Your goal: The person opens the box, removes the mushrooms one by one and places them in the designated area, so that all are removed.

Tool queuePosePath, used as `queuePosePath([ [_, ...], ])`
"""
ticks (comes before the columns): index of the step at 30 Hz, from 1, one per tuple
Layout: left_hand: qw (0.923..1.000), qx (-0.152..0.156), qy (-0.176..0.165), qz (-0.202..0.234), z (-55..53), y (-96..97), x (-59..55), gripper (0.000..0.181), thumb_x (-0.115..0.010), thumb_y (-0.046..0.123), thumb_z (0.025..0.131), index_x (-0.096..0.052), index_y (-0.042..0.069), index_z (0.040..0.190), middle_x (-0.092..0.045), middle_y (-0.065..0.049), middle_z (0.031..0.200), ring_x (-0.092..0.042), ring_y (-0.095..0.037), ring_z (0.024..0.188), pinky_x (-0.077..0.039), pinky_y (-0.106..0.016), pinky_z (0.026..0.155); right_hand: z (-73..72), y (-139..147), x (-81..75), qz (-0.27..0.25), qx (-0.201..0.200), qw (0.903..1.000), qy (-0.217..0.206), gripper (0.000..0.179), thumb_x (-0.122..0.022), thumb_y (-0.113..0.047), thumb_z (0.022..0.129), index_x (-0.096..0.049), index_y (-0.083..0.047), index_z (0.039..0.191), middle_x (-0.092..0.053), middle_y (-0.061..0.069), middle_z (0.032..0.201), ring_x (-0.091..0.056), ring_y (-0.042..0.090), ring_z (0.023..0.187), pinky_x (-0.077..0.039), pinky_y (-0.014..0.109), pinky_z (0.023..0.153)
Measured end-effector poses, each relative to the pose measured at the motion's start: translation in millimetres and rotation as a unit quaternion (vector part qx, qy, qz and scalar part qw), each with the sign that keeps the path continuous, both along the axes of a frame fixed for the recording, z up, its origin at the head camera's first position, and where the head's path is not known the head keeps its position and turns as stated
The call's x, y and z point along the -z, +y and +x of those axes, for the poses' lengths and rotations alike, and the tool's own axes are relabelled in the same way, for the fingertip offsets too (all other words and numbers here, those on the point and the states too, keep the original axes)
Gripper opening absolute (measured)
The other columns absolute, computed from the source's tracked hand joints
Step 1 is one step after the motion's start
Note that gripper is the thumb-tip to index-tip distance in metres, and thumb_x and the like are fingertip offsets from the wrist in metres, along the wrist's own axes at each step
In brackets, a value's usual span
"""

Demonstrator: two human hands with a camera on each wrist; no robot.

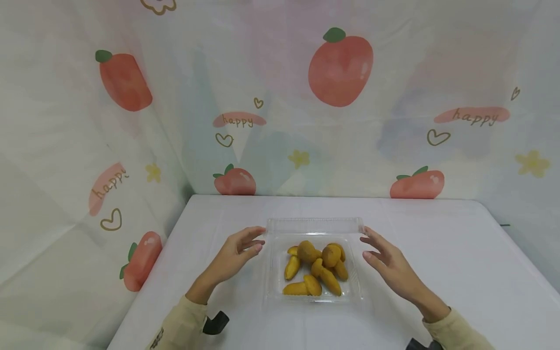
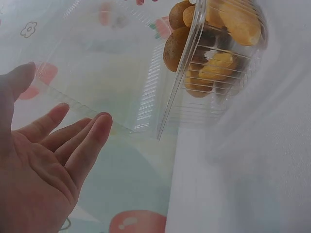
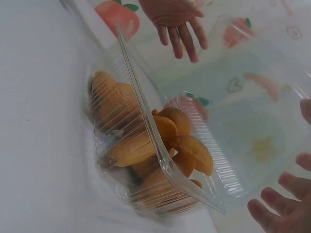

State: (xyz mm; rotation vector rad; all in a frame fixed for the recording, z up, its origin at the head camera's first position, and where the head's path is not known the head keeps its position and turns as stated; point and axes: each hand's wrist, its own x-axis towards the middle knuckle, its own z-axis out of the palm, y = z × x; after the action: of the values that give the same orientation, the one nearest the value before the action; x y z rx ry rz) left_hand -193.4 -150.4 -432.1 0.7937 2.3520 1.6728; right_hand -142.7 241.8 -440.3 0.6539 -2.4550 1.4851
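Note:
A clear plastic clamshell box [image 1: 276, 291] stands on the table with its hinged lid [image 1: 315, 225] raised at the far side. Several yellow-brown, mushroom-shaped pieces [image 1: 330, 280] lie inside, some with round caps. My left hand [image 1: 232, 256] is at the box's left, fingers extended and fingertips right at the lid's edge. On the opposite side my right hand [image 1: 393, 267] has its fingers spread, close to the lid's right edge. Both wrist views show the see-through lid [image 2: 121, 73] standing up from the box, with fingertips beside it.
A white-covered table [image 1: 227, 316] carries the box near its middle. Behind and to the left hangs a cloth backdrop [image 1: 280, 73] printed with fruit, hearts and lettering. Dark wrist-mounted devices [image 1: 216, 323] sit by both sleeves.

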Motion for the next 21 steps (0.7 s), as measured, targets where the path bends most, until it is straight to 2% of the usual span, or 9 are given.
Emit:
queuePosePath([
  [3, 0.9998, 0.002, -0.008, 0.016, -4.0, -0.4, 1.5, 0.050, -0.056, 0.018, 0.105, -0.043, -0.001, 0.149, -0.047, -0.024, 0.154, -0.055, -0.046, 0.133, -0.056, -0.032, 0.101, -3.4, 1, -0.1, -0.008, -0.001, 0.9999, -0.009, 0.062, -0.056, -0.002, 0.101, -0.028, 0.007, 0.155, -0.035, 0.037, 0.154, -0.042, -0.020, 0.128, -0.041, 0.001, 0.096],
  [6, 0.9998, -0.004, -0.007, 0.018, -6.1, 0.0, 2.1, 0.051, -0.055, 0.016, 0.105, -0.041, -0.002, 0.151, -0.045, -0.024, 0.155, -0.052, -0.046, 0.136, -0.055, -0.033, 0.103, -7.3, 3, -0.1, -0.016, -0.009, 0.9997, -0.018, 0.062, -0.054, -0.003, 0.102, -0.025, 0.007, 0.156, -0.033, 0.037, 0.155, -0.042, -0.020, 0.129, -0.041, 0.001, 0.097],
  [10, 0.9999, -0.012, 0.004, 0.010, -7.2, 1.6, 1.0, 0.052, -0.053, 0.008, 0.104, -0.039, -0.002, 0.153, -0.044, -0.023, 0.157, -0.048, -0.042, 0.141, -0.049, -0.044, 0.110, -11.7, 6, -0.7, -0.019, -0.017, 0.9993, -0.028, 0.062, -0.052, -0.005, 0.103, -0.024, 0.006, 0.157, -0.033, 0.035, 0.157, -0.041, -0.020, 0.130, -0.042, 0.002, 0.097],
  [15, 0.9999, -0.006, 0.000, 0.016, -10.8, 3.1, 0.5, 0.054, -0.050, 0.002, 0.103, -0.036, -0.003, 0.154, -0.039, -0.022, 0.160, -0.040, -0.045, 0.146, -0.041, -0.059, 0.114, -16.7, 6, -1.0, -0.021, -0.015, 0.9992, -0.032, 0.060, -0.052, -0.005, 0.103, -0.027, 0.002, 0.158, -0.036, 0.019, 0.162, -0.041, -0.019, 0.131, -0.042, 0.003, 0.097],
  [17, 0.9998, -0.004, -0.005, 0.020, -12.2, 3.1, 1.1, 0.055, -0.051, 0.003, 0.103, -0.035, -0.002, 0.155, -0.038, -0.021, 0.161, -0.037, -0.046, 0.147, -0.039, -0.061, 0.114, -18.1, 5, -1.4, -0.026, -0.017, 0.9989, -0.034, 0.061, -0.053, -0.004, 0.103, -0.027, 0.002, 0.158, -0.035, 0.020, 0.162, -0.040, -0.020, 0.130, -0.042, 0.003, 0.097],
  [21, 0.9995, 0.006, -0.003, 0.030, -15.8, 2.0, 4.3, 0.059, -0.054, 0.005, 0.103, -0.031, -0.001, 0.157, -0.032, -0.022, 0.163, -0.034, -0.046, 0.148, -0.037, -0.063, 0.115, -21.2, 1, -3.2, -0.030, -0.018, 0.9985, -0.043, 0.064, -0.053, -0.005, 0.103, -0.024, 0.000, 0.160, -0.031, 0.035, 0.158, -0.037, -0.023, 0.128, -0.040, 0.002, 0.097],
])
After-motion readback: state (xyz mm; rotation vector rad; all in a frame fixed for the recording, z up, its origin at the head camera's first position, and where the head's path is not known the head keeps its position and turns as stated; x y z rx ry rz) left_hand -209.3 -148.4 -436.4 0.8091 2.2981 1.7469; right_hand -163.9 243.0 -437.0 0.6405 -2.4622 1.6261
